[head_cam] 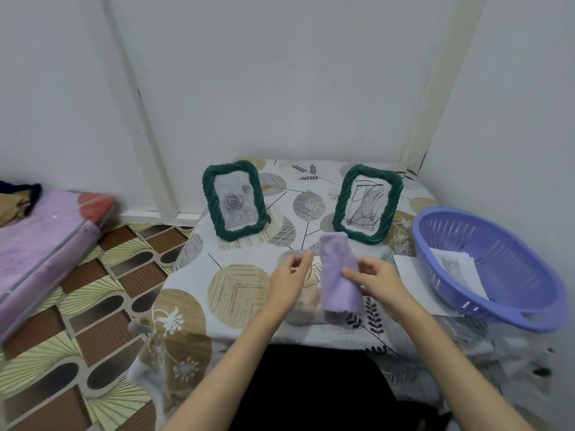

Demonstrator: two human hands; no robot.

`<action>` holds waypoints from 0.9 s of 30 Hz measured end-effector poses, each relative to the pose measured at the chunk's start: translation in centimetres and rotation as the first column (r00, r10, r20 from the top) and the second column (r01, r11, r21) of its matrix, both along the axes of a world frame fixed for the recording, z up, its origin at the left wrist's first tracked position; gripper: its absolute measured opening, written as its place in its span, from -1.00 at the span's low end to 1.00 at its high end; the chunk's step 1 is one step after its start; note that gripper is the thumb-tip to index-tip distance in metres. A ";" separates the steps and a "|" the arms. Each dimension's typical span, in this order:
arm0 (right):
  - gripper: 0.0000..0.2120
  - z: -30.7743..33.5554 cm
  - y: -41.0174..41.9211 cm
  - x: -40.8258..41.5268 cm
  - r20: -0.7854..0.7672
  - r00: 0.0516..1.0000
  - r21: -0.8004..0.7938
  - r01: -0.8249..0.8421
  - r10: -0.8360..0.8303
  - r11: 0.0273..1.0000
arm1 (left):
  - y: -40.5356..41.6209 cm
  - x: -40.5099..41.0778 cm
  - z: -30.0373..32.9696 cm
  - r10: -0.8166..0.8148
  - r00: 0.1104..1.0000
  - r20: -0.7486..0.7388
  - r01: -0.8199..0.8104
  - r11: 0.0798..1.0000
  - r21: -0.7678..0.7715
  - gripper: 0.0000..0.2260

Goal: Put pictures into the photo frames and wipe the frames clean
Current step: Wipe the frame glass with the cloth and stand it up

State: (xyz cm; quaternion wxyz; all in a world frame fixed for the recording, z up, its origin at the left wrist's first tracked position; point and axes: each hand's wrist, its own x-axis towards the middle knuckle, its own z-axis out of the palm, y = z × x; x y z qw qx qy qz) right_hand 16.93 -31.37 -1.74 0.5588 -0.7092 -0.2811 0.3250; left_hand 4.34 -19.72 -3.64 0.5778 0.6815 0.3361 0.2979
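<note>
Two dark green photo frames stand upright at the back of the table. The left frame (234, 201) holds a grey rose picture. The right frame (367, 203) holds a sheet with black scribbles. A folded lilac cloth (339, 275) lies between my hands, in front of the right frame. My right hand (375, 279) pinches the cloth's right edge. My left hand (291, 276) is just left of the cloth with its fingers loosely bent; a blurred pale shape sits at its fingertips, and I cannot tell whether it holds anything.
A purple plastic basket (488, 269) stands at the table's right with paper sheets (457, 267) inside; a white sheet (413, 281) lies under it. The table (236, 287) has a leaf-patterned cover. A pink bundle (46, 244) lies on the patterned floor at left. Walls close in behind and right.
</note>
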 end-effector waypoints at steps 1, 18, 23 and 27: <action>-0.88 0.0 0.3 -0.8 -0.072 0.997 0.045 -0.004 0.007 0.999 | -0.5 0.3 0.2 -0.034 0.999 0.016 0.035 0.997 -0.075 -0.89; -0.75 -2.9 3.9 -3.0 0.137 0.979 -0.144 0.172 -0.153 0.974 | 4.3 -5.7 -0.2 0.229 0.970 -0.080 -0.232 0.972 -0.030 -0.86; -0.60 -4.9 3.5 -1.9 0.552 0.831 -0.540 0.299 0.063 0.787 | 9.1 -10.0 -1.8 0.232 0.903 -0.363 -0.141 0.956 0.258 -0.70; -0.63 -5.1 4.2 -2.5 0.605 0.796 -0.513 0.373 0.017 0.773 | 8.9 -10.7 -3.7 0.439 0.633 -0.638 0.071 0.788 0.612 -0.65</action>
